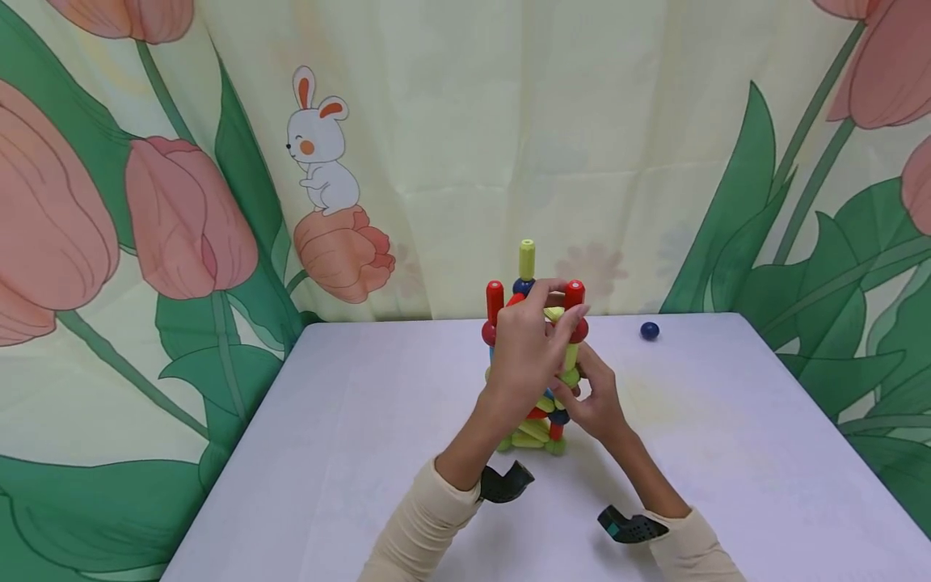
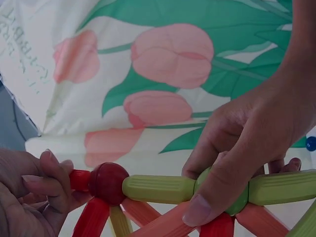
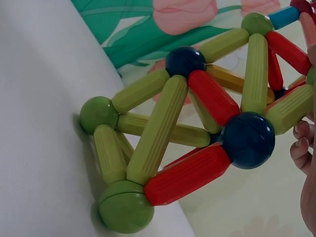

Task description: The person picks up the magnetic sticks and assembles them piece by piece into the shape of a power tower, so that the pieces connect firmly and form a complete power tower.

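A tall tower of magnetic sticks and balls [image 1: 534, 432] stands upright on the white table, in green, red, dark blue and other colours. Near its top, my left hand [image 1: 525, 343] holds a red stick [image 2: 80, 180] that joins a dark red ball [image 2: 108, 183]. Lower down, my right hand [image 1: 598, 400] pinches a green ball [image 2: 239, 197], its thumb lying across the front. Large green balls [image 3: 127, 207] form the base in the right wrist view, with a dark blue ball [image 3: 248, 140] higher up. My left palm hides part of the tower in the head view.
One loose dark blue ball [image 1: 650, 331] lies near the back right of the table [image 1: 349, 420]. A curtain [image 1: 465, 162] with tulips and a rabbit hangs behind the back edge. Upright red [image 1: 494, 299] and green sticks [image 1: 527, 259] rise from the tower's top.
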`<state>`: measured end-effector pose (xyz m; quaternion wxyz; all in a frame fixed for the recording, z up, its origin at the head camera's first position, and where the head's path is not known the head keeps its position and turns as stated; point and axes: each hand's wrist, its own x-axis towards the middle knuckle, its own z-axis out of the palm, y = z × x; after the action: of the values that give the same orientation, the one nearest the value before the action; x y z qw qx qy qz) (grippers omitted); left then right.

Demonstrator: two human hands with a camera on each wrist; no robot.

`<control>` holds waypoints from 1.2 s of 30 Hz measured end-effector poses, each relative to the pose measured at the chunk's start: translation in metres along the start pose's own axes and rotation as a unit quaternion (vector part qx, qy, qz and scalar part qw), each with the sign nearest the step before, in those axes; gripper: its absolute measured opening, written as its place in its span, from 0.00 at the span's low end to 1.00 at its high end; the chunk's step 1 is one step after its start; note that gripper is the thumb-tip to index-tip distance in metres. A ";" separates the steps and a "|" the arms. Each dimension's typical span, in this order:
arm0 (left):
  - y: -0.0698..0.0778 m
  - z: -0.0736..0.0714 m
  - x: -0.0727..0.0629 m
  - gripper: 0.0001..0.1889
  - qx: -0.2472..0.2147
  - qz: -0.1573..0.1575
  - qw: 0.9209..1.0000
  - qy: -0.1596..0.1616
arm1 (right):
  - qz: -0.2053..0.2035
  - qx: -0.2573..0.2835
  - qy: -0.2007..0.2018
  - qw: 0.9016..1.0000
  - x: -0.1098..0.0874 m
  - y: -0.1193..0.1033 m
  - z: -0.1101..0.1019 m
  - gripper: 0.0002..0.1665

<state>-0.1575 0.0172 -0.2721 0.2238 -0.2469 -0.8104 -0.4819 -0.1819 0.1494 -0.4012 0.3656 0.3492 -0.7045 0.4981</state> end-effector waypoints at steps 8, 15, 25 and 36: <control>0.000 0.005 0.005 0.21 0.027 0.012 1.000 0.007 | 0.000 -0.007 0.010 1.000 0.001 0.004 -0.001 0.28; 0.009 -0.014 -0.019 0.21 0.088 0.069 0.990 0.091 | 0.004 -0.004 0.000 1.000 0.001 0.003 0.002 0.24; -0.031 -0.052 -0.043 0.21 0.046 0.017 0.981 0.189 | 0.001 0.004 0.016 1.000 0.000 0.005 -0.001 0.29; -0.069 -0.037 -0.048 0.25 0.003 -0.027 0.997 0.076 | 0.286 -0.274 0.134 0.908 -0.010 0.124 -0.057 0.17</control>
<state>-0.1580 -0.0528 -0.3309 0.2729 -0.1871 -0.7985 -0.5030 -0.2740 0.2379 -0.4516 0.3794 -0.0512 -0.8275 0.4107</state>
